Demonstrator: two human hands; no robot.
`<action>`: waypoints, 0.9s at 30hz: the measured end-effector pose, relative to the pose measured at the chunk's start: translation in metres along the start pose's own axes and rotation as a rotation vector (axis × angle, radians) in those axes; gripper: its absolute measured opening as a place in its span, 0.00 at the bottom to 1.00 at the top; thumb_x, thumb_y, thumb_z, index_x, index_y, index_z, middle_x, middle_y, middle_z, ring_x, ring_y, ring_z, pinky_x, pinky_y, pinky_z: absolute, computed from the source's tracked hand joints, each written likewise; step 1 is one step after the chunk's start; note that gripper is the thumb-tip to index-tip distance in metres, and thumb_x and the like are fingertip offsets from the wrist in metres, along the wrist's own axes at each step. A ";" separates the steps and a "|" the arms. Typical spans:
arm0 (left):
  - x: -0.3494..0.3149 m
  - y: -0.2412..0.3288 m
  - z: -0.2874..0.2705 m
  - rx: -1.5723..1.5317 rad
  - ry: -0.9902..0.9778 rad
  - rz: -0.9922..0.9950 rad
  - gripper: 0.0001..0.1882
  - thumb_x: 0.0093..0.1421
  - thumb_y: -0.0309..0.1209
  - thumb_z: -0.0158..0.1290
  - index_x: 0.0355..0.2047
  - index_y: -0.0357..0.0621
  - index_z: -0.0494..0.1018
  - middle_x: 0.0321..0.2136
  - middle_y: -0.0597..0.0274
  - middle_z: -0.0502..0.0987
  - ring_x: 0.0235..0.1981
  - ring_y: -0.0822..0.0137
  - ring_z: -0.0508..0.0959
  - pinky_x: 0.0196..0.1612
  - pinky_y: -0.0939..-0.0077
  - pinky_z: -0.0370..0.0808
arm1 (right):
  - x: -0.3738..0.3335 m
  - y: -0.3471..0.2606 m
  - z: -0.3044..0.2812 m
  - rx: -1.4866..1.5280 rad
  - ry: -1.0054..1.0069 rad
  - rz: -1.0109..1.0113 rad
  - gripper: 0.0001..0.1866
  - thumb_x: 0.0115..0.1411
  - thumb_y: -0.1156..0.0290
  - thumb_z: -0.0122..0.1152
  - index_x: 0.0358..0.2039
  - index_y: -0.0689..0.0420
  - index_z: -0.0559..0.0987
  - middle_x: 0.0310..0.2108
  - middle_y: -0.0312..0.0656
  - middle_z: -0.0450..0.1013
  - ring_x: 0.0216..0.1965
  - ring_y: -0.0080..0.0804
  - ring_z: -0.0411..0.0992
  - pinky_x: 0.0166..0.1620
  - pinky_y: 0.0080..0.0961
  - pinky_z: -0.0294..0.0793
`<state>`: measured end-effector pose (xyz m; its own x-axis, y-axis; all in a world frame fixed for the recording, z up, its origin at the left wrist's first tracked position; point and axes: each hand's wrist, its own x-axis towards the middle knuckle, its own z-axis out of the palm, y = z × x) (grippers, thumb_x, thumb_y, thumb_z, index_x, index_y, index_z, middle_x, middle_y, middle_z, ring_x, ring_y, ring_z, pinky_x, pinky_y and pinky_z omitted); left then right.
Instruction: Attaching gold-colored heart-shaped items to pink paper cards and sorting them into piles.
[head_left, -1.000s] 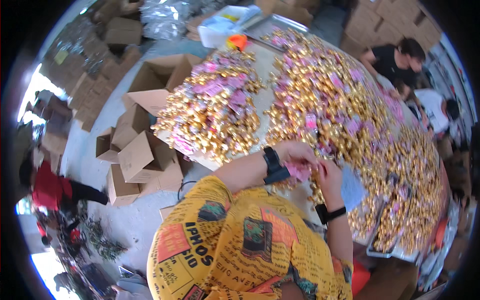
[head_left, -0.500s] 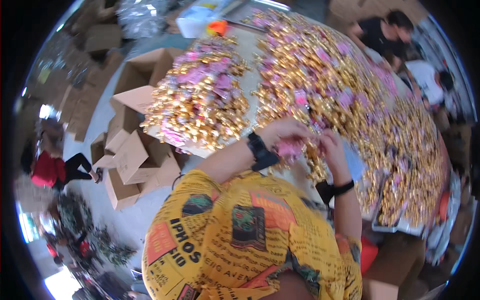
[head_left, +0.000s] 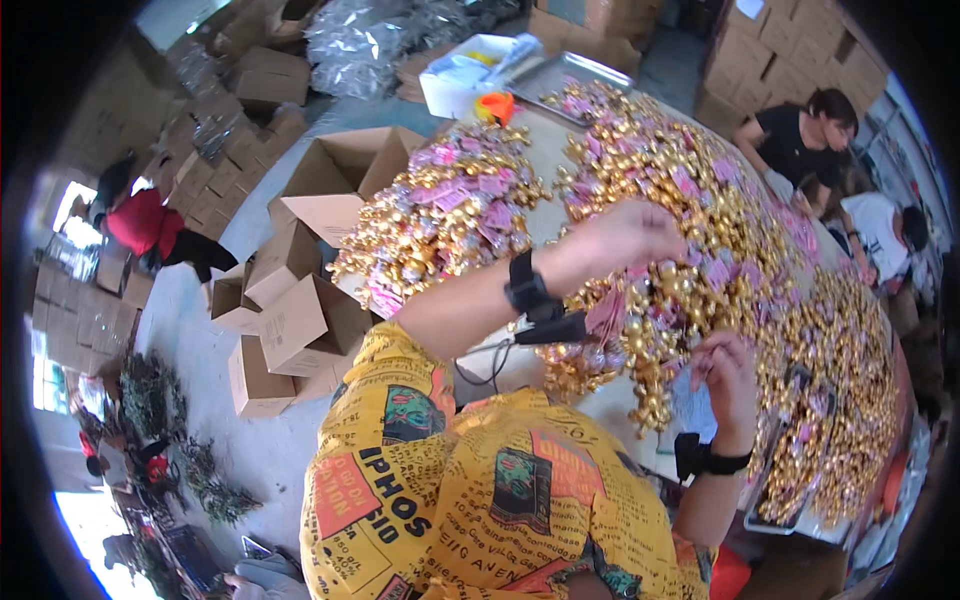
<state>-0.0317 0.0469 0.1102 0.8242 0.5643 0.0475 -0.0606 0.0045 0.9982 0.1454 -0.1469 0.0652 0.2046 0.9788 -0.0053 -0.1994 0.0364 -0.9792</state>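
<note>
A large heap of shiny gold baubles (head_left: 690, 190) with pink tags covers the table. My left hand (head_left: 645, 232) reaches over it with the fingers bent down toward the baubles; blur hides whether anything is in them. Below that wrist, a bunch of baubles with a pink tag (head_left: 606, 315) lies near the table's front edge. My right hand (head_left: 727, 368) hovers at the front of the heap, fingers loosely bent and apart, with nothing visible in them. Under it lies a pale blue sheet (head_left: 692, 408). Both wrists wear black bands.
A second bauble pile (head_left: 440, 220) lies to the left. Opened cardboard boxes (head_left: 300, 325) stand on the floor beside the table. A white bin (head_left: 460, 88), an orange tape roll (head_left: 494, 107) and a metal tray (head_left: 572, 85) sit at the far end. Two people (head_left: 805, 135) work across the table.
My hands have moved apart: the left went up and right over the heap, the right lower and to the right. The pink-tagged piece between them is no longer at my left fingers. The view has shifted.
</note>
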 end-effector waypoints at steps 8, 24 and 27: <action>0.099 0.057 -0.176 -0.157 0.633 0.529 0.04 0.53 0.25 0.53 0.24 0.37 0.73 0.18 0.64 0.73 0.18 0.74 0.71 0.23 0.80 0.68 | -0.009 0.021 -0.014 -0.130 0.042 0.124 0.08 0.59 0.69 0.51 0.34 0.60 0.72 0.24 0.37 0.70 0.21 0.21 0.67 0.25 0.17 0.66; 0.158 -0.132 -0.334 1.219 0.927 -0.168 0.13 0.45 0.37 0.52 0.24 0.41 0.78 0.23 0.53 0.78 0.27 0.58 0.79 0.33 0.65 0.74 | -0.074 0.102 -0.027 -0.313 0.337 0.359 0.08 0.58 0.68 0.53 0.29 0.60 0.73 0.18 0.32 0.66 0.18 0.17 0.63 0.21 0.16 0.61; 0.116 -0.141 -0.395 1.424 0.820 -0.239 0.21 0.56 0.46 0.44 0.36 0.41 0.75 0.36 0.47 0.76 0.40 0.54 0.77 0.42 0.62 0.72 | -0.071 0.123 -0.031 -0.523 0.147 0.336 0.09 0.57 0.67 0.55 0.29 0.61 0.73 0.18 0.33 0.67 0.18 0.19 0.64 0.22 0.17 0.63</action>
<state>-0.1500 0.4379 -0.0401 0.2147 0.9201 0.3276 0.9252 -0.2991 0.2337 0.1360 -0.2185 -0.0607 0.3487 0.8807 -0.3206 0.2107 -0.4070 -0.8888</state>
